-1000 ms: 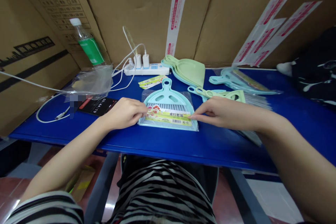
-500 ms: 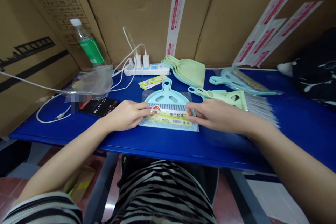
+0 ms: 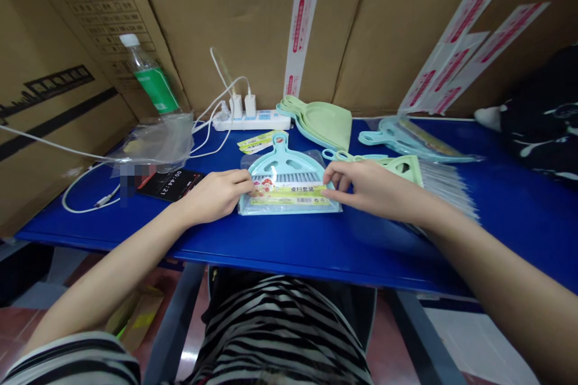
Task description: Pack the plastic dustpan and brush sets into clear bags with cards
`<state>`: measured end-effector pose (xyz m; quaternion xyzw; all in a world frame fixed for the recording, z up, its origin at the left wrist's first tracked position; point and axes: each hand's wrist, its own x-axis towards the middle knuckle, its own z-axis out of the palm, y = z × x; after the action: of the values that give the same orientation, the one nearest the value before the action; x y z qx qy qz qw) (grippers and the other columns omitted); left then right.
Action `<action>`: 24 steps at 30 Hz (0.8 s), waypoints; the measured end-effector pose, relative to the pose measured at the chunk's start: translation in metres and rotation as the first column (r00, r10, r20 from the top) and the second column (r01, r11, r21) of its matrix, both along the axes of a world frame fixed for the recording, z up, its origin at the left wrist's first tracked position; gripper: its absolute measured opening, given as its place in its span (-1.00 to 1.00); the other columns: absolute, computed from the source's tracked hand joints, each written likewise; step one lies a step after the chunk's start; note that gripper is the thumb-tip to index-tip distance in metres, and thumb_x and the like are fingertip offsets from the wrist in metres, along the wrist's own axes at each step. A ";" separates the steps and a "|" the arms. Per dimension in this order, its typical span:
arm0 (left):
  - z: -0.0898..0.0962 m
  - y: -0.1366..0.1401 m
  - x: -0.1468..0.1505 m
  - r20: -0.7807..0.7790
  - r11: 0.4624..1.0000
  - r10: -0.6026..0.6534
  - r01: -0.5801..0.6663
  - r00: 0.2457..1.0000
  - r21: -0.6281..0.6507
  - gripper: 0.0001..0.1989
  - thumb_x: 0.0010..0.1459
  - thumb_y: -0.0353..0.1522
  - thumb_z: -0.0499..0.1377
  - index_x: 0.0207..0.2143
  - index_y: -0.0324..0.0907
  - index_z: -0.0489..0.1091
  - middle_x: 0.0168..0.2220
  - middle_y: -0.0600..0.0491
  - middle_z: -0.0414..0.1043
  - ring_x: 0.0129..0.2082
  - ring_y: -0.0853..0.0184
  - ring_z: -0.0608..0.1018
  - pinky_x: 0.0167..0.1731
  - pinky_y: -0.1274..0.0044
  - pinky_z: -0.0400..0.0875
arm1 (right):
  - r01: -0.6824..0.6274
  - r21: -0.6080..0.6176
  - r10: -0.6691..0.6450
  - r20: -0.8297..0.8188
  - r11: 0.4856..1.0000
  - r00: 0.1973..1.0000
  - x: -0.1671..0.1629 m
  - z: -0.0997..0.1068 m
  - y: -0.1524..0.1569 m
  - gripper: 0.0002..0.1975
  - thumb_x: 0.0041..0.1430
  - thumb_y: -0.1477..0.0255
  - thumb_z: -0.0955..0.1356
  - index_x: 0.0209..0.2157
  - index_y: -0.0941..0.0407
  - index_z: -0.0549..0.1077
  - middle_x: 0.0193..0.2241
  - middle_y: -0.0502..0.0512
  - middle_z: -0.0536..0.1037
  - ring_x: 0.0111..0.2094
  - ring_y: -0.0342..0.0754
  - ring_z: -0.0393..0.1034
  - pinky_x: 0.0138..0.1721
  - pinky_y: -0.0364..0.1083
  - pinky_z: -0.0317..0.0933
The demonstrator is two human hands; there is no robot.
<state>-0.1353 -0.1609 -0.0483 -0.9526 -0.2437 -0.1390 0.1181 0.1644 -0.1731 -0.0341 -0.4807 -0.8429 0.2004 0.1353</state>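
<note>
Bagged dustpan set (image 3: 286, 177) lies straight in front, wide edge near

From my distant seat, I see the set resting on the blue table (image 3: 289, 246), directly before the person's body. Its handle (image 3: 280, 142) points away, leaning slightly to the left, so the line from handle to wide edge runs almost straight toward the body.

The left hand (image 3: 214, 194) is at its left side and the right hand (image 3: 365, 186) at its right side — I cannot call one of them clearly nearer. The left fingers are curled together, with the tips at the clear bag's edge. On the right, forefinger and thumb stand a little apart, by the end of the card label (image 3: 289, 195). Whether either hand pinches the film or only touches, I cannot tell.

The phone (image 3: 174, 183) lies just beside the left hand; the loose brushes (image 3: 445, 183) are partly behind the right arm — not touching the set, as it appears to me.
</note>
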 end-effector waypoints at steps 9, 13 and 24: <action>0.000 -0.002 0.000 0.043 0.987 -0.045 0.051 0.998 -0.150 -0.69 0.09 -0.58 -0.07 -0.28 -0.17 0.41 -0.32 0.04 0.46 -0.40 0.36 0.51 -0.40 0.57 0.40 | 0.098 -0.313 -0.281 -0.616 0.944 0.736 -0.004 -0.010 0.011 -0.19 -0.11 0.12 0.52 0.16 0.02 0.24 -0.15 0.10 0.42 -0.36 -0.09 0.41 -0.49 -0.09 0.44; -0.001 -0.003 0.002 0.056 0.972 -0.070 0.081 0.996 -0.220 -0.66 0.07 -0.59 -0.08 -0.24 -0.17 0.41 -0.27 0.03 0.48 -0.34 0.37 0.53 -0.33 0.56 0.44 | -0.060 -0.502 -0.362 -0.695 0.863 0.621 -0.013 -0.009 0.009 -0.44 -0.02 0.14 0.49 -0.01 0.10 0.42 -0.21 0.14 0.53 -0.31 -0.07 0.43 -0.40 -0.09 0.46; -0.003 -0.004 0.004 0.123 0.945 -0.173 0.200 0.977 -0.260 -0.62 0.20 -0.59 -0.10 -0.14 -0.18 0.45 -0.18 0.00 0.57 -0.19 0.36 0.60 -0.16 0.55 0.51 | -0.108 -0.528 -0.374 -0.716 0.842 0.590 -0.033 -0.023 0.002 -0.62 0.09 0.41 0.41 -0.01 0.05 0.43 -0.01 0.16 0.59 -0.03 0.08 0.50 0.01 0.15 0.44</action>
<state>-0.1308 -0.1651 -0.0511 -0.9704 -0.1749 -0.1617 -0.0392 0.1315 -0.1713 -0.0574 -0.4215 -0.5641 0.6016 0.3770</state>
